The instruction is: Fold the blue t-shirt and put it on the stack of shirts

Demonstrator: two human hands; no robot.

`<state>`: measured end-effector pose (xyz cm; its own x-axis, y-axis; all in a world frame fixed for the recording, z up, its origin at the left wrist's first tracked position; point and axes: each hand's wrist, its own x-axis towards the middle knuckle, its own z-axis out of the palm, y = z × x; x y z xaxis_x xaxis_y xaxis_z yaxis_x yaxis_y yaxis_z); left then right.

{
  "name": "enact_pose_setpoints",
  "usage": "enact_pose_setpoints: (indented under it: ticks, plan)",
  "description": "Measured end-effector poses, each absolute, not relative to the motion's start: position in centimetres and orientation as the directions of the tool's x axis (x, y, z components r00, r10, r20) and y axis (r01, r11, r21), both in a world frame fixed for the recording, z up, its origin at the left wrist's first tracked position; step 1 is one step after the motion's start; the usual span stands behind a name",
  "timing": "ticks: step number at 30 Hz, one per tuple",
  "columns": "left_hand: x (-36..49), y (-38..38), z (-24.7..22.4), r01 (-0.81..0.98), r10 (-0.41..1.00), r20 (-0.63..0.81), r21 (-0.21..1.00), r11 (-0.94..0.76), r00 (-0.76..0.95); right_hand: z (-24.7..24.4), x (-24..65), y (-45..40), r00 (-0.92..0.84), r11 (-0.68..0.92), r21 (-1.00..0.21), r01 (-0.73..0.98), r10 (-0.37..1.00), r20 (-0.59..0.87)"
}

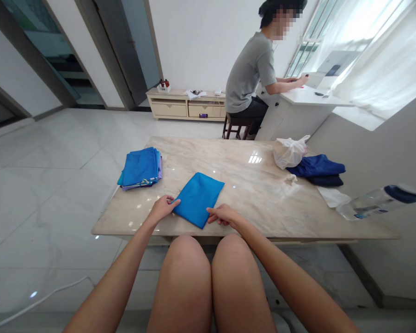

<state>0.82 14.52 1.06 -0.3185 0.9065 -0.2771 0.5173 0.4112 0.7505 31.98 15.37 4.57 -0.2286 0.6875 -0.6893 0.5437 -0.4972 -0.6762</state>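
A folded blue cloth (198, 198) lies flat and slightly turned on the marble-patterned table (242, 212), near its front edge. At the cloth's left corner, my left hand (163, 206) pinches the edge between thumb and fingers. My right hand (223, 214) is at the lower right edge, its index finger stretched out and touching the cloth, the other fingers loosely bent with nothing in them. To the left sits a stack of folded cloths (140, 167), with a blue one on top.
On the right of the table are a white plastic bag (288, 151), dark blue fabric (317, 166), a white paper (333, 196) and a clear bottle (374, 203) lying on its side. Beyond, a person (251, 74) sits at a white desk (308, 95).
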Motion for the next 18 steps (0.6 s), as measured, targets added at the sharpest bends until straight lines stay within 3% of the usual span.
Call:
enact_pose_setpoints:
  ticks: [3,5,8,14,18]
  plan:
    - [1.0,14.8,0.9,0.698,0.937,-0.288,0.63,0.341,-0.198,4.3,31.0,16.0,-0.225,-0.427,-0.666,0.612,0.713,-0.664]
    - [1.7,14.3,0.8,0.701,0.937,-0.283,0.627,0.341,-0.203,4.5,30.6,16.3,-0.203,-0.432,-0.637,0.639,0.704,-0.681]
    - [3.1,13.2,1.0,0.624,0.935,-0.268,0.696,0.354,-0.232,5.4,30.3,16.6,-0.173,-0.454,-0.606,0.652,0.69,-0.703]
    - [6.1,10.2,3.3,0.366,0.923,-0.331,0.849,0.381,-0.196,9.6,29.6,16.0,-0.165,-0.432,-0.712,0.554,0.781,-0.602]
    - [7.9,7.7,5.1,0.223,0.894,-0.386,0.873,0.434,-0.228,12.4,28.8,14.6,-0.209,-0.444,-0.747,0.494,0.773,-0.598]
